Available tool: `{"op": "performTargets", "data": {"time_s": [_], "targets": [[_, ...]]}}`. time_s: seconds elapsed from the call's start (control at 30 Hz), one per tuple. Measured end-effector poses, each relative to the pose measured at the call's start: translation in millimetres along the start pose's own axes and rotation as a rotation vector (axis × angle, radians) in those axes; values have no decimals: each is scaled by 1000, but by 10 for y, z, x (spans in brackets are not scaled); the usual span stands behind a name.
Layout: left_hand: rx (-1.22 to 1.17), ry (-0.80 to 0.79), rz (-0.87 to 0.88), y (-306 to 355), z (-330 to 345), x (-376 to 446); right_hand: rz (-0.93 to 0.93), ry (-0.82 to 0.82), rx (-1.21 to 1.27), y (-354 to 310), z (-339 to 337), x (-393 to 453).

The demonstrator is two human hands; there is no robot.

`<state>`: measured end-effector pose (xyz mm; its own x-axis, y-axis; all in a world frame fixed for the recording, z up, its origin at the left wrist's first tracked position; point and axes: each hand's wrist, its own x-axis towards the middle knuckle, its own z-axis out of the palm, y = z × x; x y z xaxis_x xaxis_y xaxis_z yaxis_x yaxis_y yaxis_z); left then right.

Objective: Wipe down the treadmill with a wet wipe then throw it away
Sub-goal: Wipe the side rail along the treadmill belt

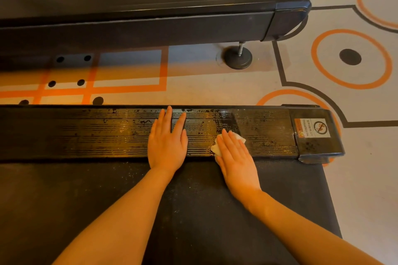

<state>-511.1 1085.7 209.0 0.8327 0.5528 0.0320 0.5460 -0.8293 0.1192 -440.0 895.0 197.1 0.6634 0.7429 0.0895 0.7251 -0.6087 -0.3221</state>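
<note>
The treadmill's black ribbed side rail (107,133) runs left to right across the middle, shiny and wet over most of its length, duller near its right end cap. My right hand (235,157) lies flat with straight fingers on a white wet wipe (216,148), pressing it onto the rail. The wipe shows only at the hand's left edge and past the fingertips. My left hand (167,142) rests flat on the rail just left of it, fingers straight, holding nothing. The dark running belt (107,211) lies under both forearms.
A second treadmill (150,13) stands parallel further away, with a round levelling foot (238,57) beneath it. Between the two lies a strip of floor with orange and black markings (129,88). A warning sticker (312,128) sits on the rail's right end cap.
</note>
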Motion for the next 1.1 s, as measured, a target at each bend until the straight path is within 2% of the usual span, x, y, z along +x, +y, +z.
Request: {"op": "performTargets", "data": {"time_s": [0.37,0.63,0.8,0.9,1.1], "targets": [[-2,-16,-15,2,23,1,-265,-96,-24,110,6,133],[17,-1,-11,13,4,5,-208,-152,5,343,-78,163],[31,-17,-20,29,-12,5,-75,-170,102,253,-179,653],[36,-29,-23,22,-18,6,-21,-206,78,241,-203,913],[30,-38,-20,40,-52,24,-47,-311,74,365,-359,1082]]}}
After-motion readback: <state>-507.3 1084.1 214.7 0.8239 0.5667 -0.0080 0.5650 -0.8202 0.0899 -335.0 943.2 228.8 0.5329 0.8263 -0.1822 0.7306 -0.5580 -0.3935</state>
